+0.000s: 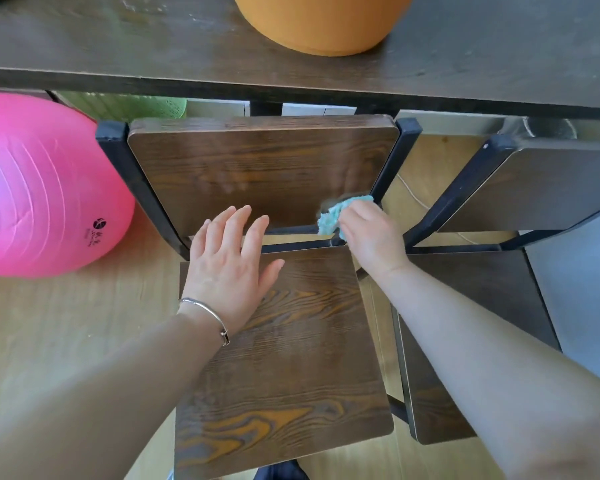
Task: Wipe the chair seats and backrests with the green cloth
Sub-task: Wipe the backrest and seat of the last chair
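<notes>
A dark wooden chair stands in front of me, with its seat (291,358) low in the middle and its backrest (257,168) above it. My right hand (371,237) grips the bunched green cloth (336,213) against the lower right corner of the backrest. My left hand (229,258) lies flat with straight fingers on the back left part of the seat. A thin bracelet circles that wrist. A second chair of the same kind stands to the right, its seat (465,341) partly hidden by my right arm and its backrest (551,188) at the right edge.
A dark wooden table (118,46) runs across the top, with an orange round object (323,22) on it. A large pink exercise ball (42,188) rests on the wooden floor at the left. Black metal chair frames stand between the two backrests.
</notes>
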{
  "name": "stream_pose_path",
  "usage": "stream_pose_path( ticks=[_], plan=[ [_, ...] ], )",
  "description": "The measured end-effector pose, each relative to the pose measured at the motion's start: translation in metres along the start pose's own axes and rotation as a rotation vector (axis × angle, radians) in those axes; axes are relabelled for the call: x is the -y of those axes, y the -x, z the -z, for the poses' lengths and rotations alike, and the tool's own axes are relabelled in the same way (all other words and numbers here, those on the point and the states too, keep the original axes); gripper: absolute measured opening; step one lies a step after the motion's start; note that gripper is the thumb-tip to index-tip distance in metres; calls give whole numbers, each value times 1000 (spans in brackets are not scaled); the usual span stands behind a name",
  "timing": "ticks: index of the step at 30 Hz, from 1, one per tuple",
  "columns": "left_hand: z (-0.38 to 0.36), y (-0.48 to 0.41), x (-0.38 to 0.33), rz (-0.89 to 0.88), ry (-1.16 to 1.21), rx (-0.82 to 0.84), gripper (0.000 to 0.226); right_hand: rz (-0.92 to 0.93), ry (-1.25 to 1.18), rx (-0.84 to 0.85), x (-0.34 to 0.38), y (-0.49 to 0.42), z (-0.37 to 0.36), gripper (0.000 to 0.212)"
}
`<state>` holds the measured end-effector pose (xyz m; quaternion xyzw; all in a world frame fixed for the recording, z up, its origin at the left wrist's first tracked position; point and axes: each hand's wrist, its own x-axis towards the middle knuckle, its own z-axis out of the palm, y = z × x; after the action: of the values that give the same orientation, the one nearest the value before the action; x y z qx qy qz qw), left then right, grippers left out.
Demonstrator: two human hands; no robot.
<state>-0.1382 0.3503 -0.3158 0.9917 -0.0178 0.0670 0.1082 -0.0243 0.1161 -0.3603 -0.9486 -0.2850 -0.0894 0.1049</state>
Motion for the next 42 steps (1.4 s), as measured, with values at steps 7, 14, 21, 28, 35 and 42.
stream_pose_path(
  ticks=[7,14,21,28,35,42],
  plan=[
    [-12,13,-4,3,-12,67,59,-72,12,45,8,2,-5,23],
    [4,-2,-16,-3,-4,89,60,-144,-48,-322,-6,-37,92,12],
    [-3,-6,-25,-31,14,93,59,-2,-3,-371,-24,-38,101,12],
    [-27,5,-23,-47,-9,145,58,-11,-23,-234,-34,-1,31,10],
    [-51,13,-12,-58,-24,173,61,-156,-47,-32,-29,27,-29,8],
    [-62,21,-4,-35,-25,193,63,-324,-87,55,-24,37,-68,10]
  ],
)
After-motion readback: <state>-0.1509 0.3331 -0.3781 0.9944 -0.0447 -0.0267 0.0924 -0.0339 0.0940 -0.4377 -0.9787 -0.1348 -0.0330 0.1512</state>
